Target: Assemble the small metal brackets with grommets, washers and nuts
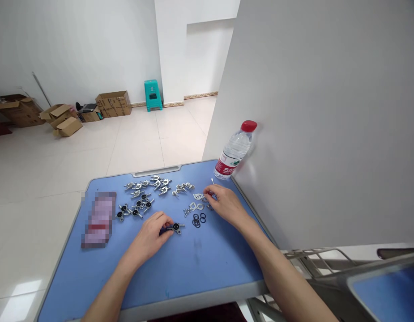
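My left hand [154, 231] is closed on a small metal pipe fitting [176, 227], which has a round black face and a short pipe stub. The fingers of my right hand [223, 202] are pinched together over flat metal plates [198, 197] with holes; what they hold, if anything, is hidden. A thin white-tipped stick [212, 181] shows just past those fingers. Between my hands lie black rubber rings [196, 221] and several small screws [187, 211]. More black-faced fittings [135, 213] are grouped beyond my left hand.
Behind them sit metal fittings [156, 184] with arched parts and a row of small metal pieces [183, 188]. A water bottle [236, 150] stands at the back right, beside a grey partition [314, 125]. A blurred purple packet [100, 219] lies on the left of the blue table [207, 264].
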Demonstrator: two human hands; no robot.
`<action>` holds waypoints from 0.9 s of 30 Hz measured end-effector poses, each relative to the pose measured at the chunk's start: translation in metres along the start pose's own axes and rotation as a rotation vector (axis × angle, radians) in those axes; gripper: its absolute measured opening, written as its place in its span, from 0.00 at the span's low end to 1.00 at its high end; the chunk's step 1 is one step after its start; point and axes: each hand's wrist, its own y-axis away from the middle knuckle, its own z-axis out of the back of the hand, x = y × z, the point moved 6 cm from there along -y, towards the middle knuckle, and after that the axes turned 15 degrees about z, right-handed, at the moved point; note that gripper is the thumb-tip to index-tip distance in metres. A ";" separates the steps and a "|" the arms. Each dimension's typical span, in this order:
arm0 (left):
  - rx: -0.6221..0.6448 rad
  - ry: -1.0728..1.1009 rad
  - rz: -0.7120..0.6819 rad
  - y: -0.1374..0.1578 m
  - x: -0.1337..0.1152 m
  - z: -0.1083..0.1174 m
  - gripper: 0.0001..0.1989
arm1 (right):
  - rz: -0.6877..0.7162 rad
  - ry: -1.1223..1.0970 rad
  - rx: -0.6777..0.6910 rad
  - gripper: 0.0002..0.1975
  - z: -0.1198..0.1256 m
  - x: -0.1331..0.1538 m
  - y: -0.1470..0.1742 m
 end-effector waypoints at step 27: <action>-0.029 -0.080 -0.127 -0.001 -0.005 -0.012 0.04 | 0.108 0.172 0.176 0.11 -0.061 0.053 -0.046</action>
